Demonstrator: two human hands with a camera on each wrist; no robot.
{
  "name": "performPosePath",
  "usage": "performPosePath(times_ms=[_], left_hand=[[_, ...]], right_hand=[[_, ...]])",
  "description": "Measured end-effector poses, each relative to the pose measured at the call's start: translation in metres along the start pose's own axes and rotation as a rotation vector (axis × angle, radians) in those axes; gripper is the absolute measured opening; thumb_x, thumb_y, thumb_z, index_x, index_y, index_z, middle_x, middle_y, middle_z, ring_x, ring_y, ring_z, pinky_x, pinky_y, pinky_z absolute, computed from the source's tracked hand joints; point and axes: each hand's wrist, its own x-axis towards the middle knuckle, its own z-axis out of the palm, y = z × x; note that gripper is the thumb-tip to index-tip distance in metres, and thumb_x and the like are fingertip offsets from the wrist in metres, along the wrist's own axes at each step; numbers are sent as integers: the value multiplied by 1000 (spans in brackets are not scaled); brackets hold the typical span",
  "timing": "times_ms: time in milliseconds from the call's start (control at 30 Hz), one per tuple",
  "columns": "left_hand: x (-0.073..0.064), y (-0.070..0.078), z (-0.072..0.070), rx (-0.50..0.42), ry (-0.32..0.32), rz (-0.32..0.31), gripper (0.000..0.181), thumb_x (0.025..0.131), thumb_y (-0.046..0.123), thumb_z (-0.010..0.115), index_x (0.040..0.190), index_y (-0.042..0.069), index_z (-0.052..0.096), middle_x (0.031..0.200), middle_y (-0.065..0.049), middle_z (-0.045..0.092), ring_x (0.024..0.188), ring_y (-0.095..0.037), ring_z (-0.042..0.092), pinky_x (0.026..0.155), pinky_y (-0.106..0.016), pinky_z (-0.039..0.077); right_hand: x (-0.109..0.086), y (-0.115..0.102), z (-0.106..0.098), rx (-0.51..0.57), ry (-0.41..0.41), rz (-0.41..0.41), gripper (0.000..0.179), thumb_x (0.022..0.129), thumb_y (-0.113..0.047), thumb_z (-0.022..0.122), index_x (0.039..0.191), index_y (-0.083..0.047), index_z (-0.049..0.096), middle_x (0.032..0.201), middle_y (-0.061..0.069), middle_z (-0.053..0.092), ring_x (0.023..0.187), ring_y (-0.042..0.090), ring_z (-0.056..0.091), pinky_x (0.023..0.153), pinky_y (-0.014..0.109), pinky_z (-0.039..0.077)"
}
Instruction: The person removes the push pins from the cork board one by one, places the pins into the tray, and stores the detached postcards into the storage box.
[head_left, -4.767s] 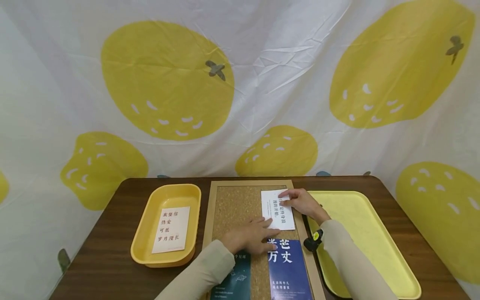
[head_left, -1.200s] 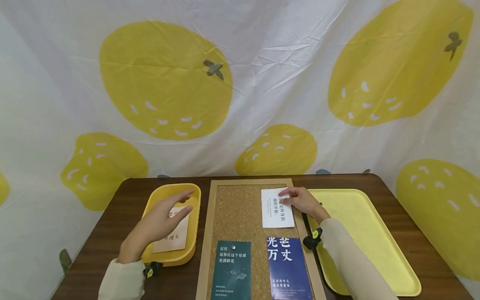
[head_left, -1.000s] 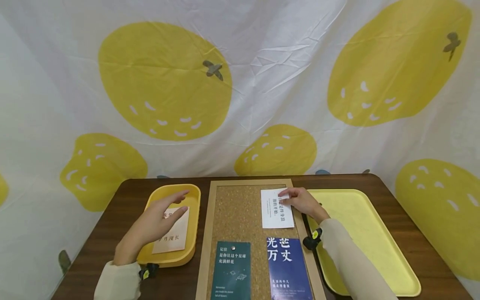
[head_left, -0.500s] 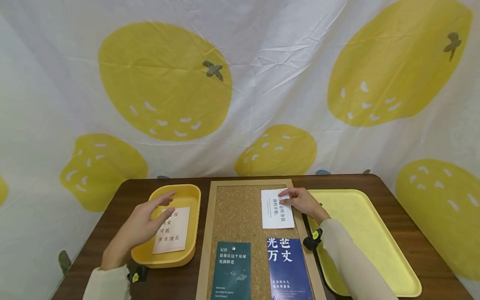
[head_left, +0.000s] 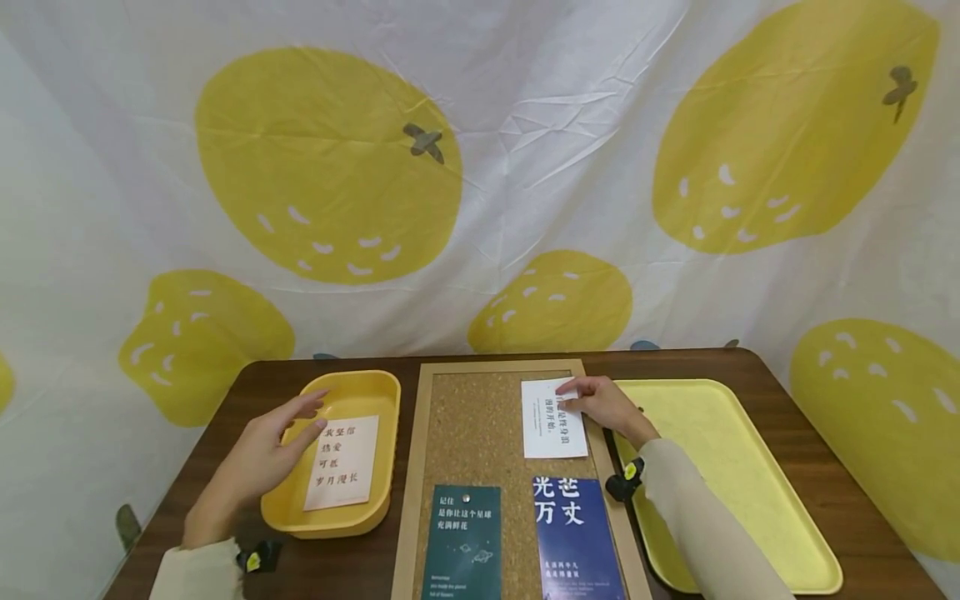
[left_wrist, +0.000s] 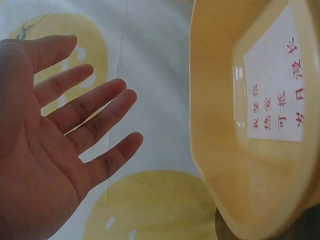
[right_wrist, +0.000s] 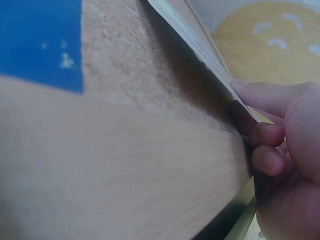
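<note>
The right grip (head_left: 609, 408) pinches the white card (head_left: 540, 429) by its edge, probably to steady it, at the upper right of the corkboard (head_left: 467, 432). The left grip (head_left: 258, 454), spread and empty, hangs near the yellow basin (head_left: 358, 393).

The pale card (head_left: 342, 463) in the yellow basin (head_left: 363, 392) reads 我坚信 热爱可抵 岁月漫长. The green card (head_left: 463, 537) bears 记住 是你让这个星球 充满鲜花, and the blue card (head_left: 577, 542) 光芒万丈. On the white card (head_left: 553, 432), 是终身浪 and 漫的开始 are readable, while the right hand (head_left: 606, 408) covers some characters.
</note>
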Motion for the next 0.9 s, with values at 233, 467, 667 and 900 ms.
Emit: performPosePath(times_ms=[233,467,667,900], left_hand=[[-4,-10,-3,-24,39,-18,44,101,27,60,139,6,55,134,-17,62,119,-37,59,94,-63,46],[-9,-22,-4,-27,56,-37,49,101,33,58,141,4,53,139,-20,57,121,-39,57,96,-60,46],[-14,-33,-5,-31,89,-81,52,101,35,58,141,4,53,137,-21,57,122,-39,54,97,-59,45],[-19,-48,-4,-50,104,-105,45,102,24,58,141,2,51,135,-24,56,116,-42,59,90,-55,51]], right_hand=[[0,-1,0,0,4,-10,23,87,-14,75,109,-11,76,72,1,45,72,20,43,62,29,32],[0,0,0,5,4,-5,22,87,-14,75,109,-11,76,72,1,45,72,20,42,62,29,32],[0,1,0,9,5,-2,22,88,-15,75,110,-12,76,73,1,45,73,20,42,63,30,31],[0,1,0,13,2,-5,22,88,-15,75,110,-12,76,72,1,45,72,20,42,63,30,31]])
